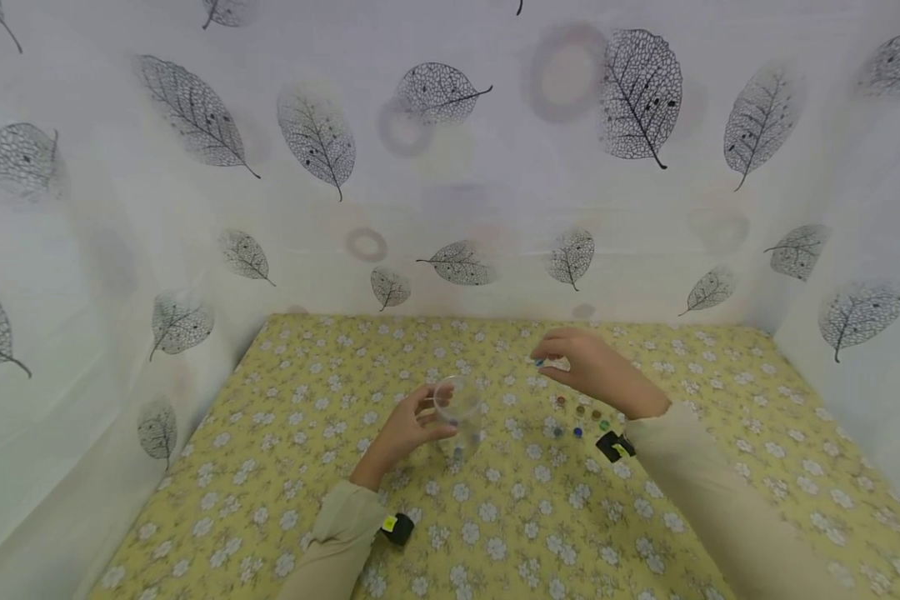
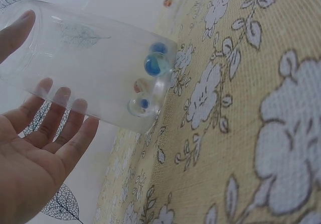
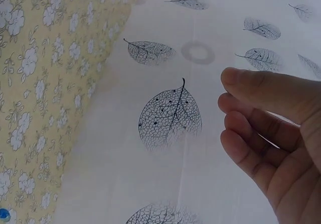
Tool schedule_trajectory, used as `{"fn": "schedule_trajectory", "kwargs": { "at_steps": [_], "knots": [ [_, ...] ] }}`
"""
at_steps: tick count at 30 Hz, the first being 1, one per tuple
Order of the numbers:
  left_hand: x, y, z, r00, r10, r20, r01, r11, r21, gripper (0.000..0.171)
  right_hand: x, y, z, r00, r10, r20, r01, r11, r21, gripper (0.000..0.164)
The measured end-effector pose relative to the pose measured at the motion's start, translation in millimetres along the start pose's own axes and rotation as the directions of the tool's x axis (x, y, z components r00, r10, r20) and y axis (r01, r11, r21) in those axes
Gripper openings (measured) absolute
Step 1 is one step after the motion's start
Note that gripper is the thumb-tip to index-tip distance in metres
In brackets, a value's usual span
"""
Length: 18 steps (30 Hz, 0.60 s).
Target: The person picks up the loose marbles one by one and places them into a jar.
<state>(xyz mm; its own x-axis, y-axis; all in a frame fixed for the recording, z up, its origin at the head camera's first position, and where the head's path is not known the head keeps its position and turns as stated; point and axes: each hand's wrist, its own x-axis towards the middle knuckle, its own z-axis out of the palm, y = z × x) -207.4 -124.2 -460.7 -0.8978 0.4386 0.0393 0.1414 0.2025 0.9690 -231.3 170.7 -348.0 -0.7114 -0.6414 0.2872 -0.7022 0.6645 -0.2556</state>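
My left hand holds a clear, upright cup, thumb on one side and fingers on the other. Inside it, the left wrist view shows several marbles at the bottom, among them a blue and white marble. To the right of the cup, my right hand is raised over the cloth and pinches a small blue marble between thumb and fingertips. The right wrist view shows the right hand with fingertips drawn towards the thumb; there the marble is hidden.
Several loose marbles lie below the right hand, including a dark blue marble, a green marble and a brown marble. A yellow flowered cloth covers the table. White sheeting with printed leaves hangs behind and at the sides.
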Motion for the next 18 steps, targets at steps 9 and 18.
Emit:
{"fn": "schedule_trajectory", "kwargs": {
  "at_steps": [9, 18],
  "knots": [
    [0.7, -2.4, -0.4, 1.0, 0.006, 0.003, -0.006, 1.0, -0.009, 0.064, 17, -19, 4, 0.999, -0.027, 0.017, 0.026, 0.999, 0.038, 0.02],
    [0.6, -0.8, 0.4, 1.0, -0.007, 0.003, 0.007, 1.0, -0.025, 0.064, 32, -32, 14, 0.996, -0.081, 0.036, 0.08, 0.996, 0.05, 0.018]
  ]
}}
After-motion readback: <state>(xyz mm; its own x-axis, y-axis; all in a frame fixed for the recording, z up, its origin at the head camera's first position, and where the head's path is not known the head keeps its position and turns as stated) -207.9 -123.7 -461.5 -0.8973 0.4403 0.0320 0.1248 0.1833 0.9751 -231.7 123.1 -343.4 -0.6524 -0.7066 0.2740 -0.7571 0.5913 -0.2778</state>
